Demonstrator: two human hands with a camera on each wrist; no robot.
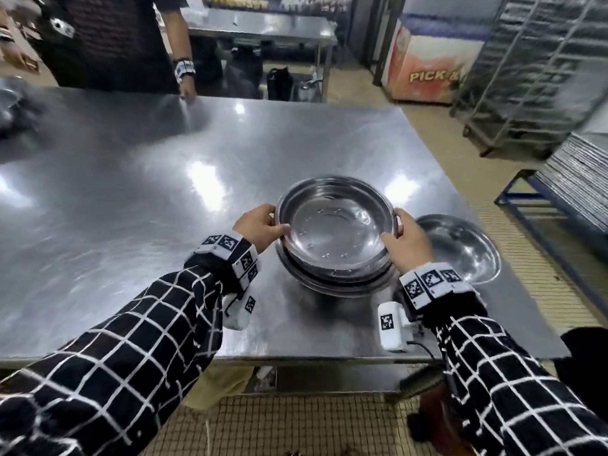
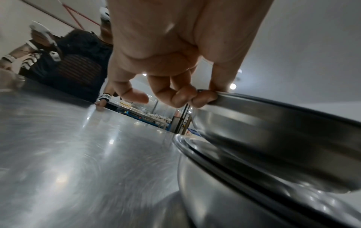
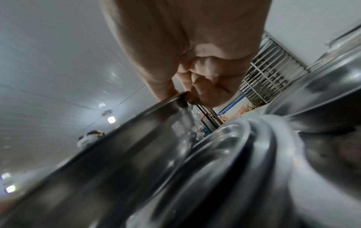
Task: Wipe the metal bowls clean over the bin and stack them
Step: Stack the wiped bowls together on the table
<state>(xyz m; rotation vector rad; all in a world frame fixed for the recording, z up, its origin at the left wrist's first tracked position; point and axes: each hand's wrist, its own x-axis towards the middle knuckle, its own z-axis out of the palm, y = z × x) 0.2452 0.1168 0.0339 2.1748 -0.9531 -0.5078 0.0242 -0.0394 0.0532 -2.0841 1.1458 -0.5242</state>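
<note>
A shiny metal bowl point(image 1: 335, 225) hangs tilted just above a stack of metal bowls point(image 1: 332, 284) on the steel table point(image 1: 131, 199). My left hand point(image 1: 260, 227) pinches its left rim, thumb inside, and my right hand point(image 1: 406, 240) grips its right rim. In the left wrist view the left hand point(image 2: 203, 97) curls its fingertips under the rim of the held bowl point(image 2: 273, 123), above the stack's top bowl point(image 2: 215, 177). The right wrist view shows the right hand point(image 3: 187, 97) pinching the bowl's point(image 3: 117, 162) rim beside the stack's rims point(image 3: 244, 154).
Another metal bowl point(image 1: 460, 248) lies upside down to the right of the stack, near the table's right edge. A person point(image 1: 108, 41) stands at the far side with a hand on the table. A tray rack point(image 1: 539, 70) and stacked trays point(image 1: 579, 179) are at the right.
</note>
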